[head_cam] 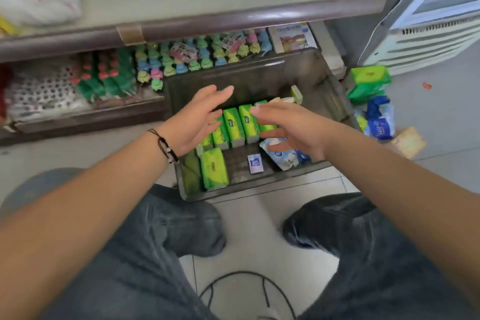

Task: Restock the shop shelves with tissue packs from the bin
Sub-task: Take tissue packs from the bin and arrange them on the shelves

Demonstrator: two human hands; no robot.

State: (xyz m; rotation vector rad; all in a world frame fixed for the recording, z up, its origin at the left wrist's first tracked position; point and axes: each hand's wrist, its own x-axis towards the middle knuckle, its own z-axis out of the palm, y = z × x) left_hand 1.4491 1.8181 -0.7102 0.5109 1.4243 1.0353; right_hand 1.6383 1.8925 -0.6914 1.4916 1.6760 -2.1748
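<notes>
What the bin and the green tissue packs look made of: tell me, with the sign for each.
Bin: likely rigid plastic, dark grey and slightly see-through; smooth moulded walls with a rolled rim and dull glare.
Green tissue packs: thin glossy plastic film, probably over soft paper; printed wrap that catches light, with creased ends.

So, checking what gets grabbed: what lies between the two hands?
Head view: a row of upright green tissue packs in the bin lies between left hand and right hand.

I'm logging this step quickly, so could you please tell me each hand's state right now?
Left hand: open, holding nothing, over the bin.
Right hand: open, holding nothing, over the green tissue packs.
</notes>
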